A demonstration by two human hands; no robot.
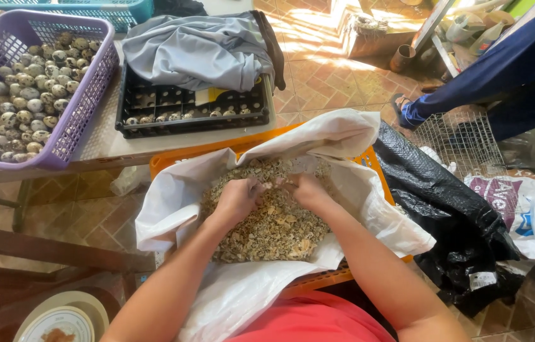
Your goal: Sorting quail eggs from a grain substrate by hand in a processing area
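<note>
Working pile: broken speckled eggshells point(267, 221) lay heaped in white sack point(343, 136), over orange crate point(318, 278).
Left hand point(237, 197): curled, fingers pressed into shells.
Right hand point(308, 189): closed on something small; contents unclear.
Relation: heap directly beneath both hands, equally near.
Table: purple basket point(84, 101) of quail eggs, black tray point(191, 120).

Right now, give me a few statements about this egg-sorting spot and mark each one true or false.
1. Both hands, left hand and right hand, are down in the pile of broken shells. True.
2. The purple basket holds speckled eggs. True.
3. The shells lie in a black bag. False: they lie on a white sack; the black bag sits beside it.
4. The black tray is uncovered. False: a grey cloth lies over part of it.
</note>
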